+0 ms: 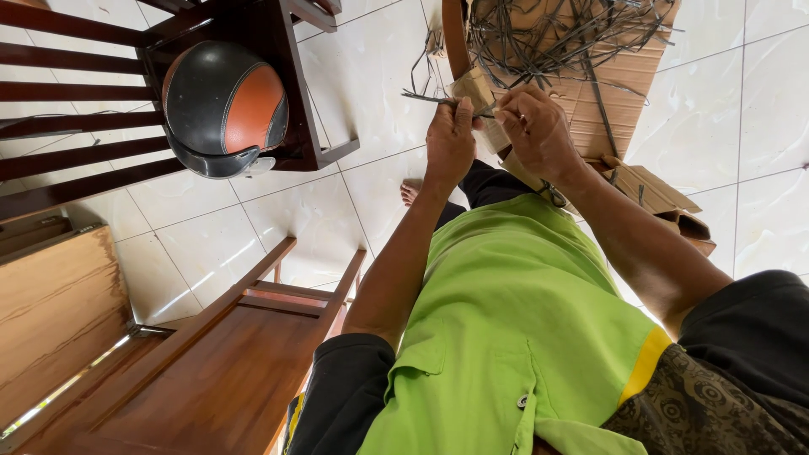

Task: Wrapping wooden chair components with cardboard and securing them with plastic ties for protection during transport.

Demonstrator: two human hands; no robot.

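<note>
Thin dark strips (pixel 438 99) are pinched between both hands above a flat brown cardboard sheet (pixel 628 84) heaped with more of them. Left of it, a dark wooden chair (pixel 278 50) carries a black-and-orange helmet (pixel 223 109). Left hand (pixel 450 139) and right hand (pixel 535 126) have fingers closed on the strips.

Open white tiled floor (pixel 362 76) at eleven o'clock gives passing room. A dark wooden slatted chair (pixel 278 50) carrying a black-and-orange helmet (pixel 223 109) blocks ten o'clock; tangled dark strips (pixel 565 34) on flattened brown cardboard (pixel 628 84) crowd one o'clock.
</note>
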